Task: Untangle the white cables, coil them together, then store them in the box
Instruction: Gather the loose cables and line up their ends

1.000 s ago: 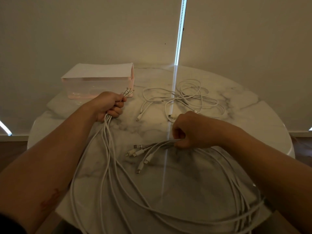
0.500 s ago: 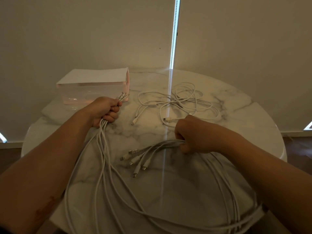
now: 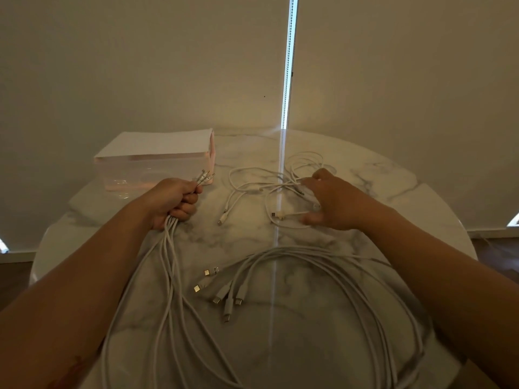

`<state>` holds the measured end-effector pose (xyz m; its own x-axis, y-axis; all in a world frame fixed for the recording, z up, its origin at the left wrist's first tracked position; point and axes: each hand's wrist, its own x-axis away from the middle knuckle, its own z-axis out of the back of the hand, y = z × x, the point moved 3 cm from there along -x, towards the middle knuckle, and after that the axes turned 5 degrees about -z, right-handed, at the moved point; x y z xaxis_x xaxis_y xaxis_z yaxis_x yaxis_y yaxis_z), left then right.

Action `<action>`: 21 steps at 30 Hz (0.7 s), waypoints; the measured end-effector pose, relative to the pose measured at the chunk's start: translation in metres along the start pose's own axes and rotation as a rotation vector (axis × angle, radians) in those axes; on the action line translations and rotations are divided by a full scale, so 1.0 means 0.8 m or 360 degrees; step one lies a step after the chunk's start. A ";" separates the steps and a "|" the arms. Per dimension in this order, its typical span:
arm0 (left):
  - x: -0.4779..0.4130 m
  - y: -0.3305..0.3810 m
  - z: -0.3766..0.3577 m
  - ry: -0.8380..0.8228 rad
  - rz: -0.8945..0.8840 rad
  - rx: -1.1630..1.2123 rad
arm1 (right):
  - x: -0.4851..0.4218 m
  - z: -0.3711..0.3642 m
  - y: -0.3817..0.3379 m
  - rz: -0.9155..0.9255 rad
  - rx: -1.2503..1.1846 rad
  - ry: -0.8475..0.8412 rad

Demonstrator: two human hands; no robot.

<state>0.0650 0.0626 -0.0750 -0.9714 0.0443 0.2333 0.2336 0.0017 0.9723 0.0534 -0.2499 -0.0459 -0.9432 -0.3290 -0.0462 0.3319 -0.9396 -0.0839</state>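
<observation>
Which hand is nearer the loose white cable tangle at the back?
Right. The right hand is over the loose white cable tangle, fingers spread; the left hand is apart, gripping other cable ends.

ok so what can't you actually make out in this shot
Head view:
- box: white top and cloudy walls hide its inside.
- cable bundle: loop runs off the bottom edge; left hand hides how many it grips.
- tangled cables: right hand covers part; motion blur hides whether its fingers touch them.
</observation>
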 end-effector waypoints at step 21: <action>-0.004 0.001 -0.002 -0.0029 0.0015 -0.0022 | -0.103 -0.010 0.045 -0.0371 0.0217 0.0267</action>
<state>0.0681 0.0610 -0.0750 -0.9682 0.0623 0.2424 0.2420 -0.0127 0.9702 0.1436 -0.2558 -0.0531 -0.9741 -0.0936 -0.2059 0.0909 -0.9956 0.0223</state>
